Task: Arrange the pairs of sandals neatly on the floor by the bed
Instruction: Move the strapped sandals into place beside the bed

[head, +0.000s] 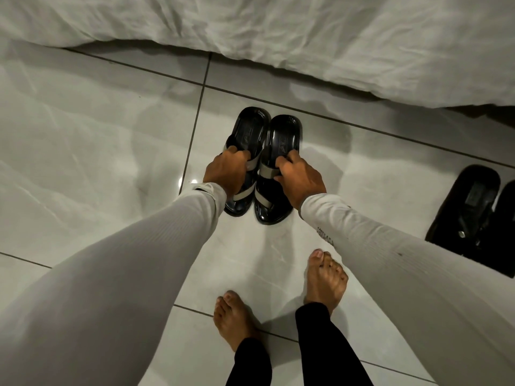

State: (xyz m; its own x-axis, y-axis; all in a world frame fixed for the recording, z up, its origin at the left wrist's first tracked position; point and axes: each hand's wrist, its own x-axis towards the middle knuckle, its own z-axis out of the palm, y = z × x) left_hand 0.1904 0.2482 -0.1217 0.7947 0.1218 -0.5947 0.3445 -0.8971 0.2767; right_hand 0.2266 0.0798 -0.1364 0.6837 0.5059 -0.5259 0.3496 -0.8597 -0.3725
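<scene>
Two black sandals with grey straps lie side by side on the tiled floor, heels toward the bed. My left hand [227,169] grips the strap of the left sandal [249,129]. My right hand [299,176] holds the strap of the right sandal [285,133]. The two soles almost touch along their inner edges. A second pair of black sandals [473,215] lies at the right edge of the view, partly cut off.
The bed with a crumpled white sheet [278,29] runs along the top and hangs over the floor. My bare feet [326,277] stand on the glossy white tiles [83,149] just behind the held pair.
</scene>
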